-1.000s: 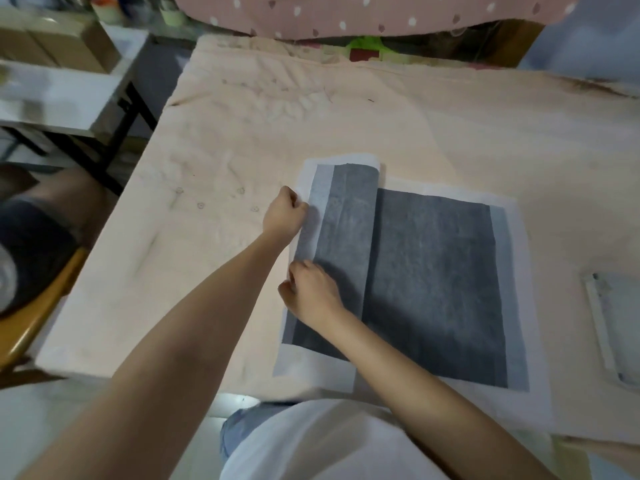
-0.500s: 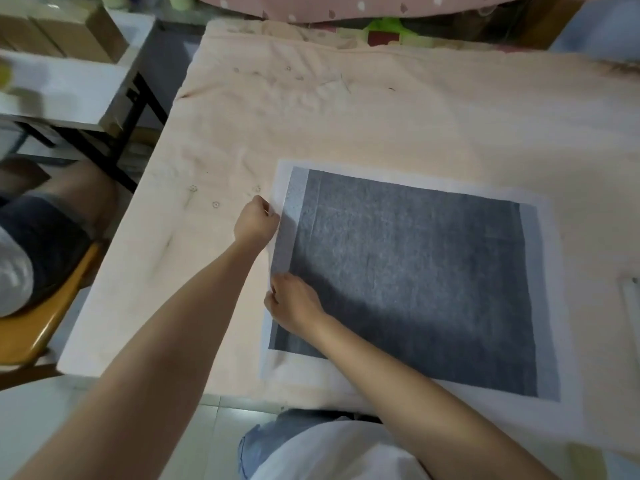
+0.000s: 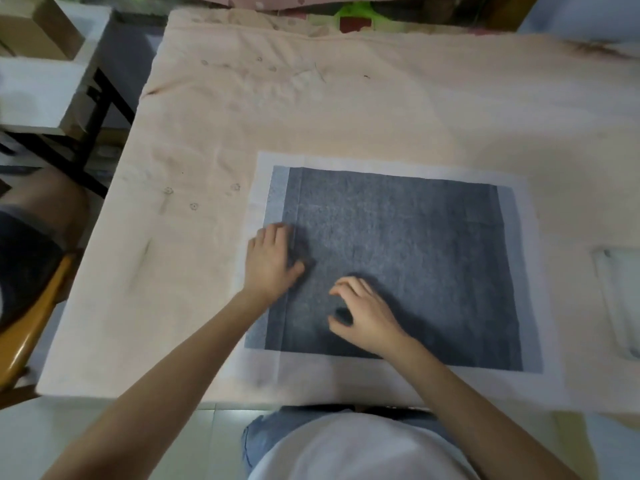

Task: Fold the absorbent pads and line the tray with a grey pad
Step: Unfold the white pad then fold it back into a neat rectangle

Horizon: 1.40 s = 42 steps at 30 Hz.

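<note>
A grey absorbent pad [image 3: 408, 244] with a white border lies spread flat on the cloth-covered table, near its front edge. My left hand [image 3: 272, 261] rests palm down on the pad's left part, fingers toward the pale left strip. My right hand [image 3: 363, 313] hovers or rests on the pad's lower middle, fingers loosely curled, holding nothing. At the right edge of the view, a pale tray [image 3: 620, 306] lies on the table, blurred and partly cut off.
The table [image 3: 311, 105] wears a peach cloth with faint creases. A white side table [image 3: 38, 88] with cardboard boxes stands at the far left. A person's leg on an orange chair [image 3: 27, 327] is at the left, close to the table's corner.
The folded left flap of the pad was opened out flat. Both hands let go of its left edge and moved right onto the grey surface.
</note>
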{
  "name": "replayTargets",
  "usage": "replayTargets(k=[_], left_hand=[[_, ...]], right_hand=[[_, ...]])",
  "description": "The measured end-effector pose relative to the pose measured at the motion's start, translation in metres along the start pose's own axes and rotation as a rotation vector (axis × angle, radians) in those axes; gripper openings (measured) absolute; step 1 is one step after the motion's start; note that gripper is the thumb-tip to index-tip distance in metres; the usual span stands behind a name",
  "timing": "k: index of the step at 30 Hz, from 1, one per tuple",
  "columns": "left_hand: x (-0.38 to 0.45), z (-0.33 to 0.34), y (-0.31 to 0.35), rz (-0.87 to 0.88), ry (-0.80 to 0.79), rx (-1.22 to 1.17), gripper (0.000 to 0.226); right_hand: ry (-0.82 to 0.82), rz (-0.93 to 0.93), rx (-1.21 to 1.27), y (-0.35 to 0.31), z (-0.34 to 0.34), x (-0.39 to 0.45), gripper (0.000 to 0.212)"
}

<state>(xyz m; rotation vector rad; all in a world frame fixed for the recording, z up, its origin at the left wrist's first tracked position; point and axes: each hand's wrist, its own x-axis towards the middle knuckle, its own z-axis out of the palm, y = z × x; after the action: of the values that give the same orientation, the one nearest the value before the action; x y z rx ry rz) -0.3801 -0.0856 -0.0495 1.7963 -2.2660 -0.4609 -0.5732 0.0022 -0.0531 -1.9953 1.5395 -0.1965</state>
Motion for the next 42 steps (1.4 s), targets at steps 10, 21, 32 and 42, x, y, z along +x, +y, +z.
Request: replayTargets(k=[10, 21, 32, 42], left_hand=[[-0.103, 0.066, 0.062, 0.456, -0.39, 0.169, 0.105], [-0.141, 0.078, 0.073, 0.492, -0.327, 0.315, 0.099], [-0.152, 0.074, 0.066, 0.424, -0.378, 0.211, 0.08], [-0.149, 0.052, 0.065, 0.436, -0.18, 0.085, 0.038]], right_hand=[[-0.152, 0.064, -0.331, 0.113, -0.017, -0.125, 0.099], [-0.168, 0.014, -0.4, 0.136, -0.008, -0.155, 0.102], [-0.135, -0.07, -0.431, 0.139, -0.008, -0.161, 0.097], [0.085, -0.2, -0.461, 0.146, -0.005, -0.176, 0.064]])
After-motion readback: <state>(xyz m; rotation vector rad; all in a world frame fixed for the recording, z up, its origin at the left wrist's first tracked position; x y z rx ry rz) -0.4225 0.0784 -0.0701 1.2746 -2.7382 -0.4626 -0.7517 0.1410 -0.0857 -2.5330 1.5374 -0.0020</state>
